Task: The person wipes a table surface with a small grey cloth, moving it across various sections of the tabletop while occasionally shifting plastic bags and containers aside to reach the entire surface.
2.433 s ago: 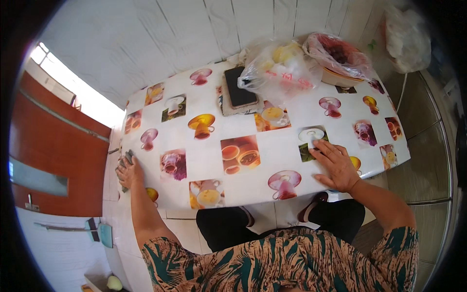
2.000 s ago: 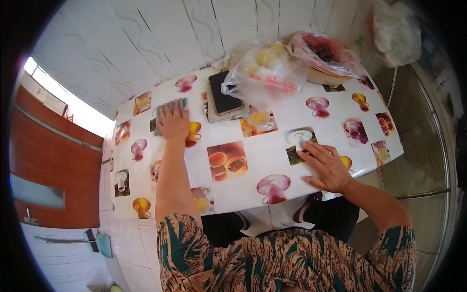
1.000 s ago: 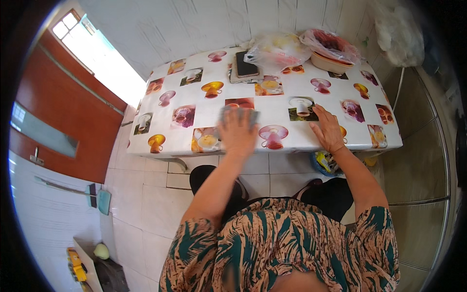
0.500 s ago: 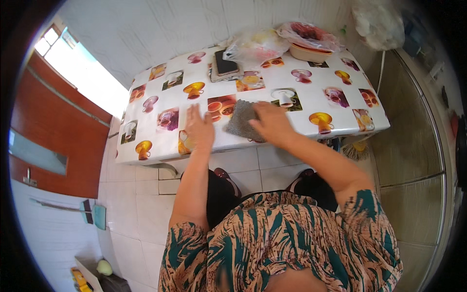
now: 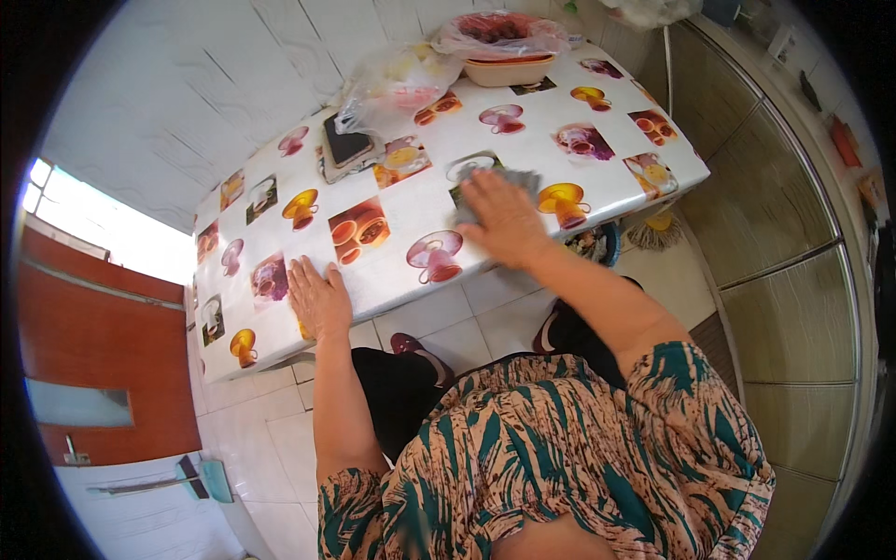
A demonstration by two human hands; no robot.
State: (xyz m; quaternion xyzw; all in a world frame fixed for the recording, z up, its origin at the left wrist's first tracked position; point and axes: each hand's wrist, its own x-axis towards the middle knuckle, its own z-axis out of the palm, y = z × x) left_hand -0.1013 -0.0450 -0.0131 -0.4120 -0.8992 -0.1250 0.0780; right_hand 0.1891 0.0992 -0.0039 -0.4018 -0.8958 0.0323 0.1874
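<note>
A table covered with a glossy white tablecloth (image 5: 378, 285), printed with cups and saucers, stands in front of me. My right hand (image 5: 507, 224) presses a grey cloth (image 5: 526, 182) down on it, right of the middle, fingers over the fabric; part of the cloth is hidden under the palm. Toward the near left, my left hand (image 5: 320, 297) rests flat on the tablecloth by the front edge, holding nothing, fingers stretched out. Farther back lies a flat black object (image 5: 345, 142) on a light, folded-looking thing.
A clear plastic bag (image 5: 401, 82) and a tan basin (image 5: 509, 72) with bagged reddish contents stand at the table's back. Below the right edge are a blue bucket (image 5: 612, 245) and a mop head (image 5: 656, 231). Cabinets (image 5: 789, 327) line the right; a brown door (image 5: 112, 327) is left.
The right hand has pushed the grey cloth rightward across the tablecloth. My left hand still lies flat near the front edge. The whole view has shifted and turned.
</note>
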